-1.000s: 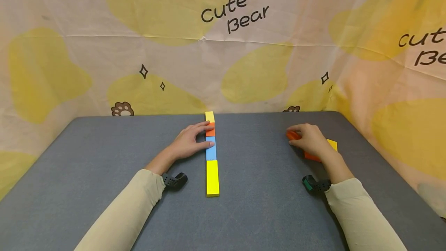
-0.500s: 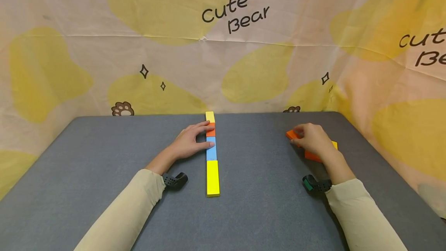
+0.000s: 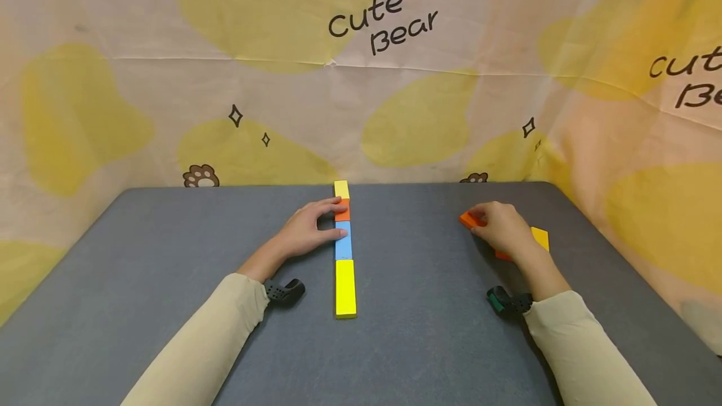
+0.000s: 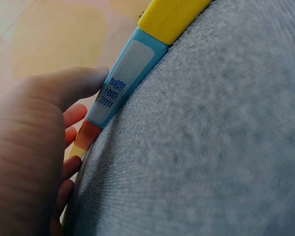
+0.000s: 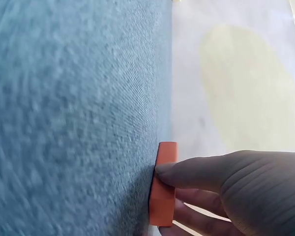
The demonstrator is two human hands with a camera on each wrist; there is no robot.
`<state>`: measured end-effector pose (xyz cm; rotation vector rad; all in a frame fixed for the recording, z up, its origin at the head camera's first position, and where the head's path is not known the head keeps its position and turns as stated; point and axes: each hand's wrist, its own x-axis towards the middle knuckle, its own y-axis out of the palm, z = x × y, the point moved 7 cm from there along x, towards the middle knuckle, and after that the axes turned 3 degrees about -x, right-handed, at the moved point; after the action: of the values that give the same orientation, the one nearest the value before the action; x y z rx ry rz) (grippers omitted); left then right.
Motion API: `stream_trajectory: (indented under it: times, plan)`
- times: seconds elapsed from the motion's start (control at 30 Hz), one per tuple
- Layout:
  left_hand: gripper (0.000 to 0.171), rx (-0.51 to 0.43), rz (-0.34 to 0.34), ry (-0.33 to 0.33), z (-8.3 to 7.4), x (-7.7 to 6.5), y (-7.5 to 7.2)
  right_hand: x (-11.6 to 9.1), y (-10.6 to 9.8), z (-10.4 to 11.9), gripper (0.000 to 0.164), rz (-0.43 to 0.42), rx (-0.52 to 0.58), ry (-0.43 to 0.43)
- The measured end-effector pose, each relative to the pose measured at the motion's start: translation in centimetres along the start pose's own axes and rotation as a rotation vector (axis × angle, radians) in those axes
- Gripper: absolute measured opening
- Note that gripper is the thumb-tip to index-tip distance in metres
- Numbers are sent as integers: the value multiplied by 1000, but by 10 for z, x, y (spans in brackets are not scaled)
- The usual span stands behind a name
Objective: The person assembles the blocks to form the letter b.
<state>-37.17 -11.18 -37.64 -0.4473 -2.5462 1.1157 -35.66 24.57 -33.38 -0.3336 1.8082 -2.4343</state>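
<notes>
A row of blocks runs away from me down the middle of the table: a long yellow block [image 3: 346,289] nearest, then a blue block [image 3: 343,248] with printed characters, an orange block [image 3: 343,215] and a far yellow block [image 3: 341,189]. My left hand [image 3: 304,229] lies beside the row, thumb touching the blue block and fingertips over the orange one, fingers spread. On the right, my right hand [image 3: 502,225] pinches a separate orange block [image 5: 163,199] between thumb and fingers, low over the cloth. My hand hides part of it.
Behind and partly under my right hand lie a yellow block [image 3: 540,239] and another orange block [image 3: 504,256]. Grey cloth covers the table [image 3: 417,343]. A patterned fabric backdrop [image 3: 417,124] rises at its far edge.
The orange block in my right hand has shifted and turned slightly, and that hand has moved a little left. My left hand stays in place at the row.
</notes>
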Motion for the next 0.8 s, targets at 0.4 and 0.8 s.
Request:
stream_trajectory:
  times: [0.4, 0.8]
  plan:
    - [59, -21, -9, 3, 0, 0, -1, 4, 9, 24, 35, -54, 40, -90]
    - [57, -125, -31, 23, -1, -1, -3, 8, 28, 41, 33, -93, 128, -144]
